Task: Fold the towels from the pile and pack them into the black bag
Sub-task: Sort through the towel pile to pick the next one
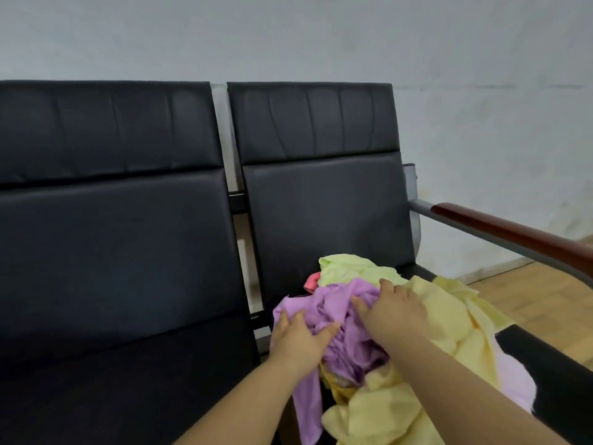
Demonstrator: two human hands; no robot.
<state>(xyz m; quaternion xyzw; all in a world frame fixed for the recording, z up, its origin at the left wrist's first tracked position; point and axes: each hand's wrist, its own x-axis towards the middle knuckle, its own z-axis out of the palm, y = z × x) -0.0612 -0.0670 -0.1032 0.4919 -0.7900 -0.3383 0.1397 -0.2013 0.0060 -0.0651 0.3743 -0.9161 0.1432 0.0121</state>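
Black padded seats [321, 220] rise beyond our hands as we start on the towel pile [401, 364] beneath them. Our left hand [300, 343] and right hand [390, 313] both lie on the purple towel [330, 303], fingers loosely curled into its folds. Next, we judge, comes lifting it free. No black bag shows.

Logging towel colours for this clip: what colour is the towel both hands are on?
Purple (lilac) towel, under the left hand and right hand; head view.
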